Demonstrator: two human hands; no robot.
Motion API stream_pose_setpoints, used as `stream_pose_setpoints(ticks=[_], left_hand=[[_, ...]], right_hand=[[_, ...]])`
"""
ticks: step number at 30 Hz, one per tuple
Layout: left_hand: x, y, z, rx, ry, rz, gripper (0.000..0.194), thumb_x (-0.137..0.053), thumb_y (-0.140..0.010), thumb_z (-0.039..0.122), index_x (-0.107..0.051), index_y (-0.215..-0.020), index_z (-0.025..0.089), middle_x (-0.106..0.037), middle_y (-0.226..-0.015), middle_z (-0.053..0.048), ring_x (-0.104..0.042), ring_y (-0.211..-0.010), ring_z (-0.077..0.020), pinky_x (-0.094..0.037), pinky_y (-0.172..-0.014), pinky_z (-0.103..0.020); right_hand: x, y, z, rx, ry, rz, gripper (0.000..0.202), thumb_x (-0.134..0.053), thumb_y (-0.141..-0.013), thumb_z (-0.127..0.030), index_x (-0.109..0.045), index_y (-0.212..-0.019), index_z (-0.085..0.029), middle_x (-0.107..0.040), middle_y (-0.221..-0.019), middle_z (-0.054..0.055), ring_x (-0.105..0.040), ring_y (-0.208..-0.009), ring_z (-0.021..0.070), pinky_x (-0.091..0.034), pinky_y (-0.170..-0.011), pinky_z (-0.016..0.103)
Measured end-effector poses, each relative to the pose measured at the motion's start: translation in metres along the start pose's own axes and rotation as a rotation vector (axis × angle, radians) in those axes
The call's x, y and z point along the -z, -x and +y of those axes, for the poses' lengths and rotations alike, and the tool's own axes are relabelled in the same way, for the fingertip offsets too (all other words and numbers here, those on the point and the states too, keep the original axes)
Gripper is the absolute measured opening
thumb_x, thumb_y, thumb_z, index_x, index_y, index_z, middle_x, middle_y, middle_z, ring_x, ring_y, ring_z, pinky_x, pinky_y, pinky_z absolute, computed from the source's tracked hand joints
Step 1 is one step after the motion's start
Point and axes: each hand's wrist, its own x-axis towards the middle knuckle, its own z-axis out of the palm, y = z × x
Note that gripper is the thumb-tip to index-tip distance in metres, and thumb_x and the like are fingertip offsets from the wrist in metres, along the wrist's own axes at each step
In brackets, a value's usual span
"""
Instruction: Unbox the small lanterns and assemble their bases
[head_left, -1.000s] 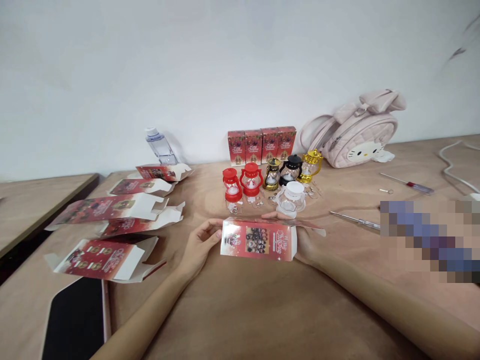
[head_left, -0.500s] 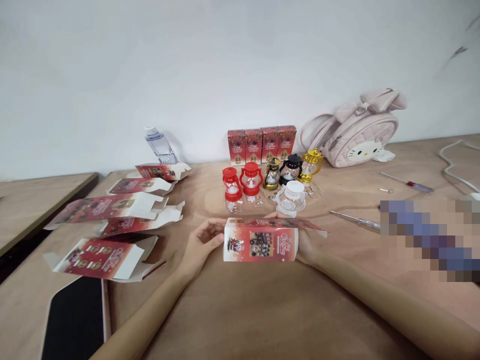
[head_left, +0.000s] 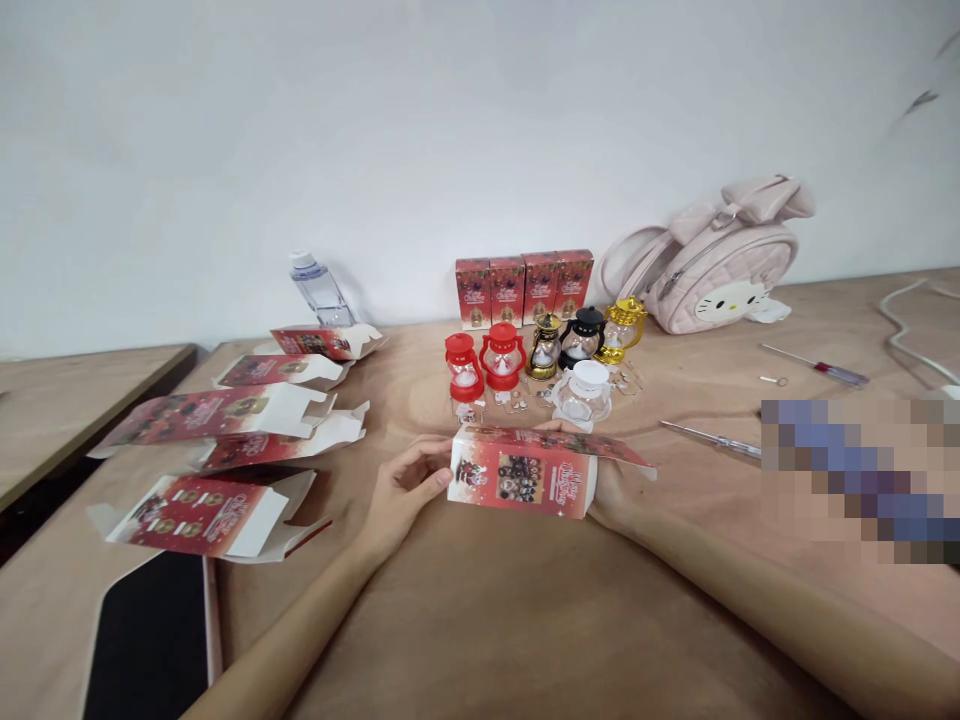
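Observation:
A red and white printed box (head_left: pixel 521 480) is held above the table between both hands, its long side facing me and a flap sticking out at the right. My left hand (head_left: pixel 409 485) pinches its left end with thumb and fingers. Behind the right end is my right hand (head_left: pixel 611 495), with most of its fingers hidden by the box. Just beyond stand small lanterns: a red one (head_left: pixel 465 368), another red one (head_left: pixel 502 357), a bronze one (head_left: pixel 545 348), a black one (head_left: pixel 583 338), a gold one (head_left: pixel 621 330) and a white one (head_left: pixel 583 393).
Four upright red boxes (head_left: pixel 506 292) stand by the wall. Several unfolded boxes (head_left: pixel 202 515) lie left, near a bottle (head_left: pixel 321 290) and a black phone-like slab (head_left: pixel 150 640). At right are a pink bag (head_left: pixel 720 270), a screwdriver (head_left: pixel 817 367) and a pen-like tool (head_left: pixel 712 438).
The box has tilted slightly, its right end turning a little and its front face rising. Both hands keep nearly the same place around it.

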Motion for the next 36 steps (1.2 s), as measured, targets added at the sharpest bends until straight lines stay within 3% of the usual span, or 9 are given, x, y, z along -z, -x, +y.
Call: stream_pose_setpoints(ticks=[7, 14, 18, 27, 33, 36], left_hand=[[-0.005, 0.001, 0.008, -0.001, -0.132, 0.036, 0.029, -0.067, -0.073, 0.045, -0.071, -0.085, 0.019, -0.071, -0.089, -0.006, -0.062, -0.087, -0.0219, -0.048, -0.080, -0.031], [-0.005, 0.001, 0.003, 0.006, -0.098, -0.029, 0.029, -0.068, -0.074, 0.038, -0.064, -0.095, 0.018, -0.068, -0.099, -0.005, -0.062, -0.090, -0.0198, -0.048, -0.082, -0.030], [-0.005, 0.001, -0.002, 0.013, -0.084, -0.039, 0.027, -0.067, -0.075, 0.035, -0.062, -0.096, 0.019, -0.067, -0.100, -0.005, -0.061, -0.092, -0.0195, -0.047, -0.084, -0.031], [0.002, -0.001, -0.009, 0.051, -0.099, -0.051, 0.037, -0.073, -0.068, 0.039, -0.056, -0.093, 0.017, -0.060, -0.091, -0.005, -0.055, -0.083, -0.0179, -0.044, -0.076, -0.030], [0.001, -0.001, -0.002, 0.086, -0.092, -0.111, 0.050, -0.077, -0.059, 0.044, -0.051, -0.093, 0.019, -0.054, -0.086, -0.002, -0.051, -0.082, -0.0179, -0.041, -0.073, -0.028], [-0.001, 0.000, 0.002, 0.069, -0.115, -0.041, 0.046, -0.076, -0.058, 0.044, -0.051, -0.087, 0.020, -0.048, -0.077, 0.002, -0.047, -0.072, -0.0139, -0.037, -0.065, -0.023]], right_hand=[[-0.002, 0.001, -0.003, 0.075, 0.032, 0.108, 0.029, -0.063, -0.065, -0.045, -0.064, -0.087, -0.028, -0.070, -0.083, 0.006, -0.065, -0.080, 0.0267, -0.052, -0.063, 0.037], [-0.005, 0.000, 0.000, 0.135, 0.026, 0.058, 0.038, -0.056, -0.069, -0.058, -0.064, -0.090, -0.027, -0.069, -0.080, 0.007, -0.064, -0.086, 0.0281, -0.051, -0.068, 0.039], [-0.001, -0.002, 0.003, 0.159, 0.023, 0.046, 0.034, -0.058, -0.067, -0.053, -0.064, -0.088, -0.027, -0.069, -0.079, 0.005, -0.064, -0.085, 0.0279, -0.050, -0.069, 0.039], [0.000, -0.001, 0.000, 0.089, -0.002, 0.081, 0.027, -0.062, -0.064, -0.043, -0.064, -0.085, -0.025, -0.069, -0.080, 0.004, -0.064, -0.076, 0.0244, -0.049, -0.063, 0.035], [-0.008, 0.002, -0.010, 0.009, -0.036, 0.112, 0.020, -0.064, -0.060, -0.035, -0.064, -0.077, -0.024, -0.068, -0.073, 0.003, -0.061, -0.063, 0.0206, -0.047, -0.057, 0.032], [-0.011, 0.002, -0.011, 0.014, -0.050, 0.135, 0.019, -0.063, -0.061, -0.035, -0.063, -0.076, -0.023, -0.067, -0.071, 0.002, -0.062, -0.063, 0.0203, -0.048, -0.059, 0.033]])
